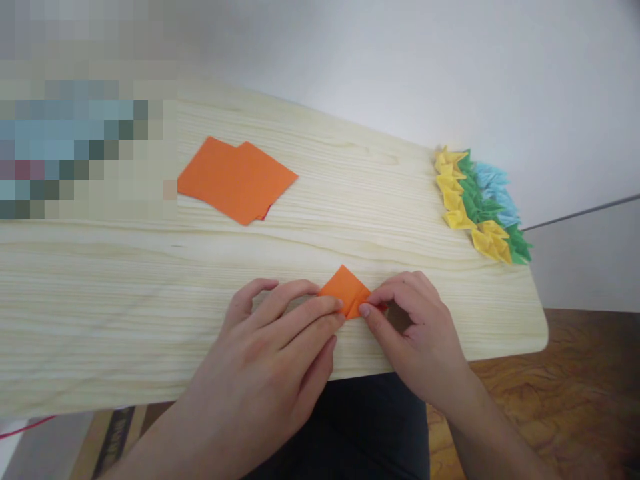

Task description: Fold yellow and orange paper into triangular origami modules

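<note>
A small folded piece of orange origami paper lies on the table near its front edge, with one corner pointing away from me and a crease across its lower right part. My left hand reaches over from the left with fingers stretched out, the fingertips pressing on the paper's left and lower side. Between the thumb and forefinger of my right hand the paper's right corner is pinched. Part of that corner is hidden by the fingers.
Overlapping orange paper sheets lie farther back on the wooden table. Folded yellow, green and blue paper pieces stand in rows at the right end, near a white wall. The upper left is blurred out.
</note>
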The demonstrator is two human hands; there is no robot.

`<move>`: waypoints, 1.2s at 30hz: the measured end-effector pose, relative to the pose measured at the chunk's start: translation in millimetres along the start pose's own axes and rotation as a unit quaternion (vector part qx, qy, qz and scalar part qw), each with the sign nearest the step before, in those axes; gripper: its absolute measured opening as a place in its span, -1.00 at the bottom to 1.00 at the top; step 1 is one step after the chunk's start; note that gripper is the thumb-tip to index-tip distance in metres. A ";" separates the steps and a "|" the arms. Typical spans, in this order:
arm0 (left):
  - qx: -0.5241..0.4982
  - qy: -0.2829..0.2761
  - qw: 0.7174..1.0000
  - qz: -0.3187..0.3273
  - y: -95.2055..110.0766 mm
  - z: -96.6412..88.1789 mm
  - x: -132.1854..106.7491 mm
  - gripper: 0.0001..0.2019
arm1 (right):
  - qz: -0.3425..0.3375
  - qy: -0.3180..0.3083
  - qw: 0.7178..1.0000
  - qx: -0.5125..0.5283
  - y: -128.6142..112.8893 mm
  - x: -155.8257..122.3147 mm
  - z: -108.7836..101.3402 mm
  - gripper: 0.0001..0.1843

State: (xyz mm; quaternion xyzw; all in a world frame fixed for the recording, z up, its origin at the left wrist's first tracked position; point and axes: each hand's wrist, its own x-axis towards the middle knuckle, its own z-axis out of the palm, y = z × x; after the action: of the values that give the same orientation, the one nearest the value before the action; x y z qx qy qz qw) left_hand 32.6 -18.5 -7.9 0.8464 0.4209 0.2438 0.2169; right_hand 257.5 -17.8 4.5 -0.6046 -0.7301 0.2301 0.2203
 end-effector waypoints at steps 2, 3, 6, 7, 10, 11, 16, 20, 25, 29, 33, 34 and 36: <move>-0.002 0.009 1.000 -0.004 -0.6 0.6 -1.0 -0.77 | 0.010 0.014 1.000 -0.005 -1.3 -0.8 4.0 -0.91; -0.001 0.013 1.000 -0.006 -0.6 0.7 -1.3 -0.77 | 0.014 0.020 1.000 -0.007 -2.0 -1.6 5.6 -0.90; -0.001 0.021 1.000 -0.010 0.4 0.7 -1.6 -0.78 | 0.028 0.035 0.999 -0.011 -4.0 -4.0 8.9 -0.88; -0.003 0.022 1.000 -0.014 0.9 0.8 -1.5 -0.78 | 0.032 0.038 0.999 -0.012 -4.6 -4.6 9.5 -0.88; -0.015 0.028 0.999 -0.030 2.2 2.3 -1.2 -0.79 | 0.039 0.049 0.998 -0.016 -6.1 -5.6 11.3 -0.86; -0.017 0.030 0.999 -0.036 2.5 3.1 -1.2 -0.79 | 0.041 0.054 0.998 -0.018 -6.5 -5.7 12.0 -0.86; -0.009 0.047 0.998 -0.048 2.8 6.9 -1.3 -0.78 | 0.048 0.073 0.996 -0.024 -7.4 -6.2 15.7 -0.84; -0.005 0.054 0.997 -0.056 2.6 7.7 -2.3 -0.79 | 0.056 0.081 0.995 -0.022 -8.7 -6.1 17.1 -0.83; -0.007 0.047 0.997 -0.057 1.8 6.9 -3.1 -0.76 | 0.059 0.087 0.994 -0.017 -10.2 -4.9 17.5 -0.84; -0.001 0.038 0.998 -0.041 1.1 6.1 -2.0 -0.70 | 0.060 0.086 0.994 -0.016 -10.5 -4.9 17.6 -0.84; 0.005 0.033 0.999 -0.033 1.8 5.2 -2.1 -0.73 | 0.064 0.084 0.994 -0.019 -10.7 -5.8 17.2 -0.82; 0.006 0.033 0.999 -0.032 2.1 4.8 -2.4 -0.73 | 0.066 0.084 0.994 -0.019 -10.9 -5.9 17.1 -0.82; 0.007 0.032 0.999 -0.031 2.7 3.9 -3.0 -0.74 | 0.068 0.083 0.994 -0.019 -11.6 -5.8 17.1 -0.82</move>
State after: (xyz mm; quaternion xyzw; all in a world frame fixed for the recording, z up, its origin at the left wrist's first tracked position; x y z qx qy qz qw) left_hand 35.0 -23.0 -10.1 0.8264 0.4552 0.2612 0.2042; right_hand 239.2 -26.6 -2.5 -0.6737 -0.6707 0.1799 0.2528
